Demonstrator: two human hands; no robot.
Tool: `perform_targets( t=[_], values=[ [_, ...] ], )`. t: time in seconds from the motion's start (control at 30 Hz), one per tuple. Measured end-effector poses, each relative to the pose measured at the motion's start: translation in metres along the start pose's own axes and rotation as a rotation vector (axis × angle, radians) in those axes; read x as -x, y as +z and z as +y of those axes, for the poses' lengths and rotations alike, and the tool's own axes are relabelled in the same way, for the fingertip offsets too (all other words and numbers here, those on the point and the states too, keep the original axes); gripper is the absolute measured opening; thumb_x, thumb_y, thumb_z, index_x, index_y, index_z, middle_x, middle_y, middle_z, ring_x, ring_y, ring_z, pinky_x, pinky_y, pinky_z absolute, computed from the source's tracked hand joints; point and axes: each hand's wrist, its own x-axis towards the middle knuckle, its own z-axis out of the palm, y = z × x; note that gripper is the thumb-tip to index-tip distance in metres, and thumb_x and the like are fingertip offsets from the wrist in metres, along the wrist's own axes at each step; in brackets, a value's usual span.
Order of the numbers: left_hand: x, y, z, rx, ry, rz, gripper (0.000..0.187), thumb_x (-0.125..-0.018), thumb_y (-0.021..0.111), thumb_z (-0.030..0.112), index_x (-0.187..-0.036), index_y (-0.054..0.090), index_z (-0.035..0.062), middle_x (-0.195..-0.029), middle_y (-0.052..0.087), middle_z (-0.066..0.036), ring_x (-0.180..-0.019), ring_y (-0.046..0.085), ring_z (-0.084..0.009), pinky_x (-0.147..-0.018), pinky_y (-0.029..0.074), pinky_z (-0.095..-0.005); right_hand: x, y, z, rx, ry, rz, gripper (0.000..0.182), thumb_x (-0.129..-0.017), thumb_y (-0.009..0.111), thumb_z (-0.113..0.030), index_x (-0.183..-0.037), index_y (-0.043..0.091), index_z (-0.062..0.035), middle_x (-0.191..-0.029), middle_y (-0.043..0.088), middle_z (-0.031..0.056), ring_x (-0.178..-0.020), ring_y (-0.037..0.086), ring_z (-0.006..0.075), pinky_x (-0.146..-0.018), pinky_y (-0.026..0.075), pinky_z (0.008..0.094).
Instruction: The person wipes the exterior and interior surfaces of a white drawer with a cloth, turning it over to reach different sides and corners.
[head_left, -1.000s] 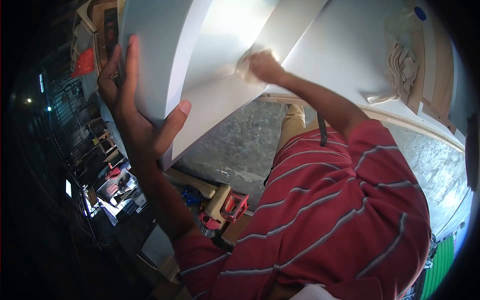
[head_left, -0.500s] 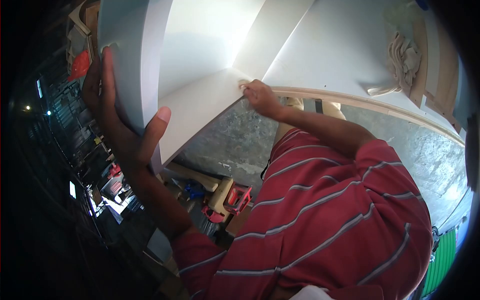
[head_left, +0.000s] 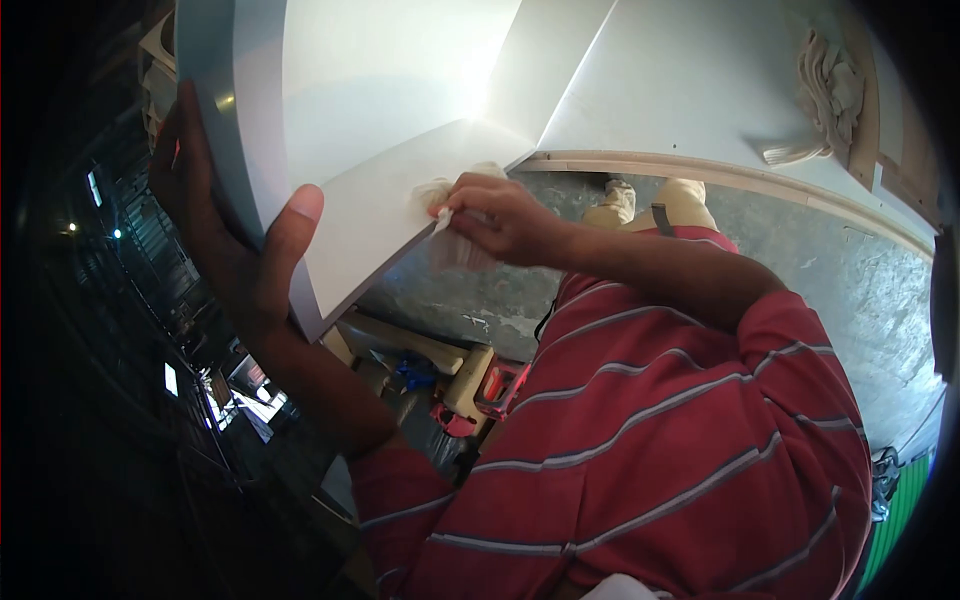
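Note:
A white box-like cabinet (head_left: 385,60) fills the upper middle, with a light side panel (head_left: 370,235) running toward my right hand. My left hand (head_left: 275,245) grips the near corner of the cabinet's edge, the thumb on the inner side and the fingers round the outer face. In my right hand (head_left: 505,220) is a pale, crumpled cloth (head_left: 430,200), pressed on the side panel close to its lower edge. Motion blurs part of the cloth and the fingers.
A second pale, crumpled knitted cloth (head_left: 830,90) lies on the white board (head_left: 700,90) at upper right, which has a wooden edge (head_left: 720,180). Below are a wooden block (head_left: 468,385), red-and-blue tools and a grey concrete floor (head_left: 450,300).
My right hand has slid the cloth left and toward me along the side panel, away from the inner corner. My left hand keeps its hold as the view shifts slightly.

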Motion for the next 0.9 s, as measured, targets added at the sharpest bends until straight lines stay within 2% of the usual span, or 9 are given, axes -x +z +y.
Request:
perform_targets(
  t=[0.07,0.13,0.27,0.33,0.4,0.5,0.63,0.83,0.9],
  values=[
    [0.001,0.002,0.004,0.063,-0.041,0.007,0.097,-0.061,0.067,0.035,-0.15,0.037,0.0138,-0.14,0.034,-0.019,-0.127,0.041,-0.0346,-0.1,0.04,-0.0506,0.001,-0.009,0.024,-0.008,-0.011,-0.041,0.014,-0.092,0.058,-0.006,-0.102,0.067,-0.0022,-0.089,0.064,0.0133,-0.084,0.064,0.0252,-0.077,0.051,0.0361],
    [0.001,0.002,0.001,0.088,-0.039,0.001,0.095,-0.063,0.069,0.032,-0.15,0.037,0.0137,-0.139,0.035,-0.019,-0.128,0.041,-0.034,-0.1,0.04,-0.0503,0.013,-0.029,0.077,0.195,0.412,0.003,0.018,-0.093,0.06,-0.016,-0.106,0.066,-0.0052,-0.092,0.063,0.0146,-0.083,0.064,0.0271,-0.076,0.051,0.0391],
    [0.001,0.005,-0.004,0.07,0.055,-0.006,0.092,-0.064,0.07,0.028,-0.149,0.039,0.0132,-0.139,0.035,-0.017,-0.128,0.041,-0.0325,-0.101,0.039,-0.0488,0.012,0.0,0.023,-0.07,0.524,0.092,0.012,-0.094,0.059,-0.009,-0.103,0.065,-0.0041,-0.092,0.064,0.0117,-0.089,0.063,0.0249,-0.078,0.049,0.0359],
    [0.005,0.011,0.002,0.026,0.077,0.07,0.074,-0.08,0.06,0.033,-0.149,0.04,0.0138,-0.145,0.039,-0.018,-0.134,0.041,-0.0324,-0.111,0.029,-0.0477,0.006,0.011,-0.016,0.126,-0.075,0.059,0.016,-0.098,0.054,-0.014,-0.104,0.063,-0.0021,-0.089,0.064,0.0123,-0.081,0.065,0.0203,-0.072,0.051,0.0341],
    [0.003,0.011,0.002,0.029,0.05,0.08,0.07,-0.084,0.057,0.036,-0.148,0.041,0.011,-0.145,0.04,-0.019,-0.134,0.041,-0.0325,-0.111,0.03,-0.0476,0.009,0.007,0.003,0.16,-0.112,0.063,0.02,-0.099,0.051,-0.017,-0.105,0.062,-0.0012,-0.088,0.065,0.0106,-0.08,0.064,0.0149,-0.072,0.052,0.031],
    [0.005,0.005,-0.008,0.16,-0.002,0.188,0.067,-0.087,0.054,0.037,-0.146,0.043,0.0071,-0.143,0.042,-0.022,-0.131,0.043,-0.0336,-0.108,0.033,-0.0469,0.019,-0.018,0.031,-0.107,0.627,0.087,0.024,-0.101,0.047,-0.019,-0.108,0.064,-0.0031,-0.09,0.066,0.0071,-0.085,0.063,0.0136,-0.079,0.051,0.0292],
    [0.041,-0.029,-0.032,0.13,0.302,0.483,0.079,-0.097,0.026,0.058,-0.139,0.043,-0.0071,-0.145,0.04,-0.028,-0.133,0.043,-0.0404,-0.11,0.035,-0.0533,0.037,-0.03,0.052,-0.236,0.472,0.269,0.038,-0.103,0.041,-0.03,-0.112,0.064,-0.0015,-0.091,0.066,0.0085,-0.074,0.064,0.0148,-0.071,0.052,0.0293],
    [0.142,0.055,-0.043,0.37,0.2,0.667,0.083,-0.096,0.042,0.056,-0.154,0.011,0.0051,-0.156,0.021,-0.025,-0.145,0.023,-0.036,-0.115,0.025,-0.0572,0.012,-0.054,0.024,-0.409,0.664,0.443,0.038,-0.102,0.044,-0.033,-0.112,0.065,-0.0023,-0.089,0.066,0.0048,-0.076,0.063,0.0112,-0.07,0.051,0.026],
    [0.165,0.093,-0.052,0.42,0.114,0.577,0.082,-0.092,0.05,0.055,-0.15,0.02,0.0045,-0.15,0.029,-0.022,-0.138,0.031,-0.0338,-0.11,0.031,-0.0528,0.012,-0.049,0.032,-0.329,0.645,0.42,0.038,-0.102,0.046,-0.034,-0.115,0.064,-0.003,-0.09,0.066,0.0044,-0.077,0.063,0.011,-0.07,0.052,0.0262]
  ],
)
